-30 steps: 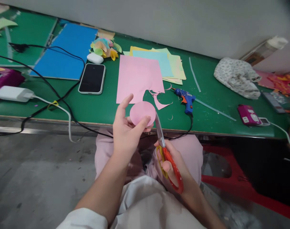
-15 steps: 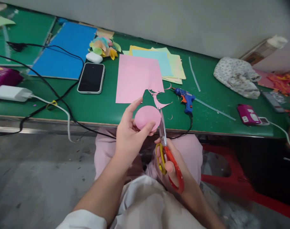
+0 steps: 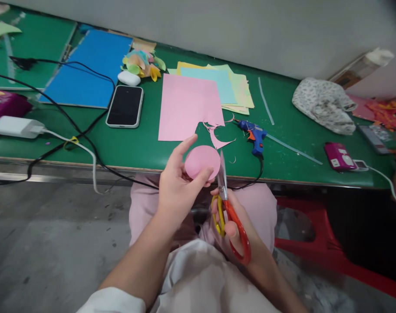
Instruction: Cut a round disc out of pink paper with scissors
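Note:
Between the thumb and fingers of my left hand (image 3: 180, 184) is a pink paper circle (image 3: 201, 161), held over the table's front edge. My right hand (image 3: 242, 226) grips scissors (image 3: 222, 182) with one red and one yellow handle, my thumb through the red loop. The blades point away from me, and their tips are at the circle's right edge. Just beyond the circle lie curved pink paper scraps (image 3: 217, 137). A pink sheet (image 3: 189, 102) with a cut-away lower right corner rests behind them, partly over a stack of coloured paper (image 3: 242, 89).
A blue glue gun (image 3: 257, 139) with a glue stick lies to the right. A phone (image 3: 124, 106), a white case (image 3: 129, 78), paper petals (image 3: 144, 65) and a blue board (image 3: 90, 65) are at left, with cables (image 3: 70, 124) crossing. A patterned cloth (image 3: 321, 104) and a purple box (image 3: 339, 156) sit at right.
The paper circle and my left hand have shifted very slightly right. The scissors' handles have drawn slightly closer together. The things on the table have stayed put.

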Demonstrator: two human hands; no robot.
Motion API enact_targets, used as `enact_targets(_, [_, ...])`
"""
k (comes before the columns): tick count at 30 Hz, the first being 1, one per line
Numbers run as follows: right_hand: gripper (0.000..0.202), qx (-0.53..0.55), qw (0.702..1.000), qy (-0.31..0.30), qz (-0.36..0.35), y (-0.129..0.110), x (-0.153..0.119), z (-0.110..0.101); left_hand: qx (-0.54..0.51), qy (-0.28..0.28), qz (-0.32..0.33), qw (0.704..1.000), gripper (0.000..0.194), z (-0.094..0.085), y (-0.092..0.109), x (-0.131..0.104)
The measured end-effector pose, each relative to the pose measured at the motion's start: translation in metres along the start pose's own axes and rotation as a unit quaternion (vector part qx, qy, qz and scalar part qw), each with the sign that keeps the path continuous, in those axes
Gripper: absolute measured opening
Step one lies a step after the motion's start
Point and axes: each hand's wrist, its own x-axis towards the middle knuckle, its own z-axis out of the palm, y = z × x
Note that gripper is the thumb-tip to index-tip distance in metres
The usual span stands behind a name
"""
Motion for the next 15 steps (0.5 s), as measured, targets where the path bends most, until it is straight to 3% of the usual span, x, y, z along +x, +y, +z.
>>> enact_targets(15, [0.079, -0.004, 1.0, 0.01, 0.004, 0.0023, 0.0014, -0.0014, -0.011, -0.002, -0.016, 1.0, 0.067, -0.0013, 0.0009, 0.0013])
